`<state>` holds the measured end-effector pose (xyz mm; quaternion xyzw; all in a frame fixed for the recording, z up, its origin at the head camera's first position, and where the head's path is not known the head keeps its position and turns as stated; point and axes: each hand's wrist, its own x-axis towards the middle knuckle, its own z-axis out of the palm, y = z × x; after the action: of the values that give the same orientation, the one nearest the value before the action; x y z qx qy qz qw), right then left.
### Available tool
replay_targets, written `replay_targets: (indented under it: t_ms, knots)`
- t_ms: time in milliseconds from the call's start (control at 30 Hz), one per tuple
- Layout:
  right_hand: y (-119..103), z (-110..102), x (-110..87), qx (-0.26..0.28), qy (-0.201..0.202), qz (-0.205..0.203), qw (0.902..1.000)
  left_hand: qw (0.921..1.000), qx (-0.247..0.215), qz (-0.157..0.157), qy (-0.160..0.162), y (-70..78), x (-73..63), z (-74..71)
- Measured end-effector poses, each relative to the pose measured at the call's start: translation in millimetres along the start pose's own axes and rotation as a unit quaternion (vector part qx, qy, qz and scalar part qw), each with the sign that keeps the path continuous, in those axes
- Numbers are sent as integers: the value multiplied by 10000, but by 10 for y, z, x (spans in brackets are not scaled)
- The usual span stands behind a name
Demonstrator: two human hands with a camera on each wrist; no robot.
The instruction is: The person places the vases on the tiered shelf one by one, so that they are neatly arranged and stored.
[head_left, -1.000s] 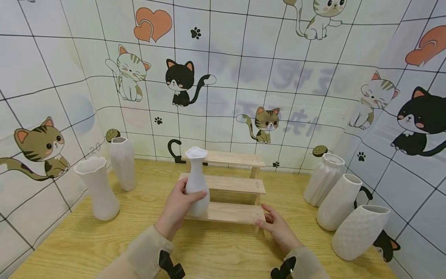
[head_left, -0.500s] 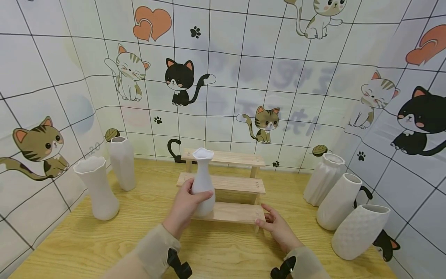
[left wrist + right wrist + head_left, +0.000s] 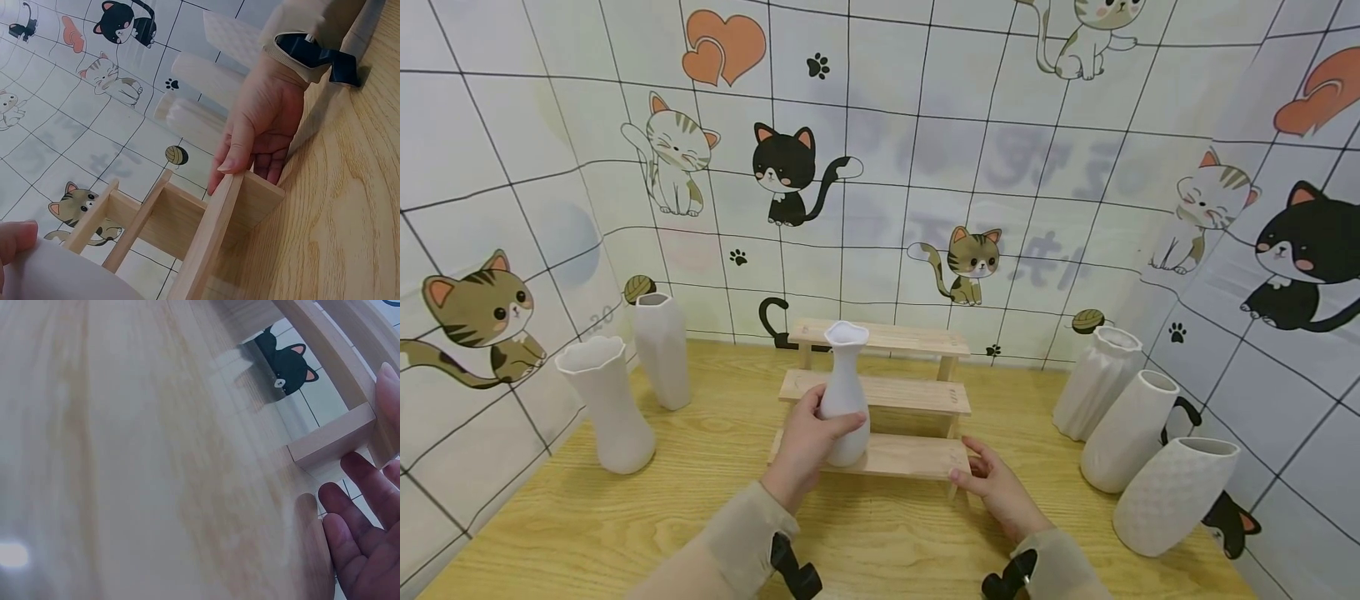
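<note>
In the head view my left hand (image 3: pixel 805 443) grips a white bottle-shaped vase (image 3: pixel 848 379) with a wavy rim and slim neck. The vase stands upright over the left half of the lowest step of a three-step wooden display stand (image 3: pixel 917 455). At that step's right end, my right hand (image 3: pixel 1000 493) holds the board, thumb at the front edge. The left wrist view shows the same right hand (image 3: pixel 265 122) with its thumb on the board's end, and part of the white vase (image 3: pixel 59 275) below. In the right wrist view the fingertips (image 3: pixel 337 528) are near the stand's leg (image 3: pixel 334 440).
Two white vases, one with a scalloped rim (image 3: pixel 606 404) and one faceted (image 3: pixel 661 350), stand at the left of the wood-grain table (image 3: pixel 880 542). On the right are a ribbed vase (image 3: pixel 1097 383), a smooth one (image 3: pixel 1129 432) and a dimpled one (image 3: pixel 1176 496). A cat-print wall (image 3: pixel 880 183) rises behind.
My left hand has moved the vase a little to the right along the lowest step, uncovering more of the stand's left side. The right hand has stayed at the step's right end.
</note>
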<state>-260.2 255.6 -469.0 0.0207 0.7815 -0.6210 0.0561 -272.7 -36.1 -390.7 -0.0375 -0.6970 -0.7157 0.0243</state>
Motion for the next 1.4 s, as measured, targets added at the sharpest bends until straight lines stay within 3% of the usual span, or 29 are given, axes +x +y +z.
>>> replay_targets:
  t_ms: [667, 1400]
  knots:
    - [2, 11, 0, 94, 101, -22, 9999, 9998, -196, -58, -29, -61, 9, 95]
    - [20, 13, 7, 87, 113, -55, 9999, 9987, -156, 70, 482, -88, -39, 229]
